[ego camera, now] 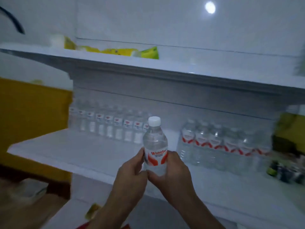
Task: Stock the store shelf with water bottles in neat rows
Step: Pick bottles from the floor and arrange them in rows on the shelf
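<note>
Head view: clear white-capped water bottle [155, 144]

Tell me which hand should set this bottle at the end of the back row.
Left, probably. Both hands grip the bottle, but the left hand is on the side nearer the back row, whose open end lies just behind the bottle; the right hand sits toward the wrapped pack.

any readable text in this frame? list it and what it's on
"Watsons": red word on the label of the held bottle, gripped by left hand and right hand; last letters unclear.
Small dark lines under it: too small to read.
Labels on the back row of bottles and wrapped pack: blurred.
Yellow packets: unreadable.
</note>
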Action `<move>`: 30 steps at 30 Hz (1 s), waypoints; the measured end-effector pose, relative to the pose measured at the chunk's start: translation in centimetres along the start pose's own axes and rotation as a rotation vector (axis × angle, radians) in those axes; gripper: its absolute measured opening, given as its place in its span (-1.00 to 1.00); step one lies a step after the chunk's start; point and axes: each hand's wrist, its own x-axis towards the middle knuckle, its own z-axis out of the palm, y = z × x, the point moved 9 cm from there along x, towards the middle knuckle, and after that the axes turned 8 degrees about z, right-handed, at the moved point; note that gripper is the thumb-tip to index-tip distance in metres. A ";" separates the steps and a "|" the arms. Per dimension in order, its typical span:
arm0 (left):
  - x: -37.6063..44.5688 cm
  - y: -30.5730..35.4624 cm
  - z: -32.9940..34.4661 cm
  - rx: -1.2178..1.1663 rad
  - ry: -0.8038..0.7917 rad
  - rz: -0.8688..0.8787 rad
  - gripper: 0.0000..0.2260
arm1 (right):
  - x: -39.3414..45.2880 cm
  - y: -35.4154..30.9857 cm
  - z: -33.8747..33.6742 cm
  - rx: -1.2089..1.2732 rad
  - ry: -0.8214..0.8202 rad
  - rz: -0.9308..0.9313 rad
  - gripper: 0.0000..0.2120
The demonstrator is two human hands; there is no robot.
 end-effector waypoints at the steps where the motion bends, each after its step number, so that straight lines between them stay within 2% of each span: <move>1: 0.1 0.6 3.3 -0.009 -0.068 0.021 -0.34 | -0.4 2.1 -2.7 -0.031 0.028 0.062 -0.53; 5: -1.3 2.8 14.7 -0.092 -0.278 0.068 -0.36 | -3.7 9.1 -12.1 -0.131 0.143 0.240 -0.58; 9: -3.6 3.7 22.9 -0.155 -0.433 0.090 -0.41 | -7.6 14.3 -18.3 -0.185 0.240 0.363 -0.63; 16: -5.6 3.7 31.6 -0.120 -0.581 0.170 -0.43 | -10.3 21.3 -22.8 -0.208 0.349 0.518 -0.56; 22: -1.7 1.5 36.5 -0.054 -0.612 0.225 -0.47 | -6.1 27.2 -24.6 -0.088 0.421 0.539 -0.40; 24: -0.3 -1.2 37.3 0.023 -0.638 0.253 -0.50 | -3.7 29.6 -24.4 -0.068 0.416 0.559 -0.40; 27: 0.7 -6.3 37.4 0.299 -0.713 0.343 -0.64 | 0.4 33.2 -23.5 -0.103 0.372 0.587 -0.48; 29: 1.4 -9.4 37.1 0.430 -0.765 0.348 -0.60 | 3.7 35.4 -23.0 -0.108 0.347 0.576 -0.51; 30: 1.8 -11.5 36.8 0.509 -0.731 0.374 -0.57 | 5.3 36.3 -22.8 -0.114 0.341 0.566 -0.52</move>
